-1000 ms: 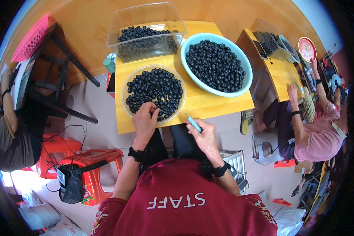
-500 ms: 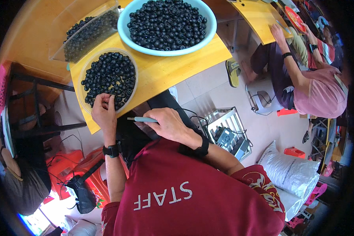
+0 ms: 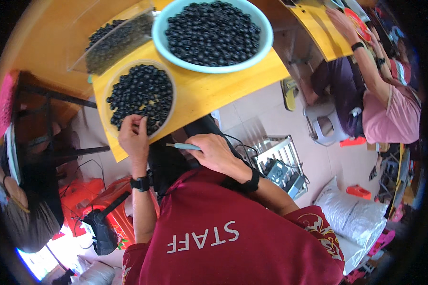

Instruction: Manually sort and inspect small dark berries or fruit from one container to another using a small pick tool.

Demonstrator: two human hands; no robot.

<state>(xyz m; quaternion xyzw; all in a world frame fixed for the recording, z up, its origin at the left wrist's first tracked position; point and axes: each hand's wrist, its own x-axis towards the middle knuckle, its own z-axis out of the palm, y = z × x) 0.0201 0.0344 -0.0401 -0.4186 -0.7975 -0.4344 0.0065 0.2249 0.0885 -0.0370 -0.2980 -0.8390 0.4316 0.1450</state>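
blk pcs [image 3: 141,88] in rnd tray [image 3: 174,96]

I'd call this a small workshop, the handwork kind. On a yellow bench [image 3: 214,92] a pale-blue basin [image 3: 214,69] holds a heap of small black pieces [image 3: 214,35], and the right hand [image 3: 211,152] here grips a slim, blue-handled tool [image 3: 188,147]. Across the tiled floor [image 3: 266,104], someone in a pink top [image 3: 392,116] sits at a second yellow bench [image 3: 321,31]. Plump white sacks [image 3: 352,211] lie about, red plastic stools [image 3: 83,190] stand at the left, and a metal rack [image 3: 273,151] carries boxy devices [image 3: 277,172].
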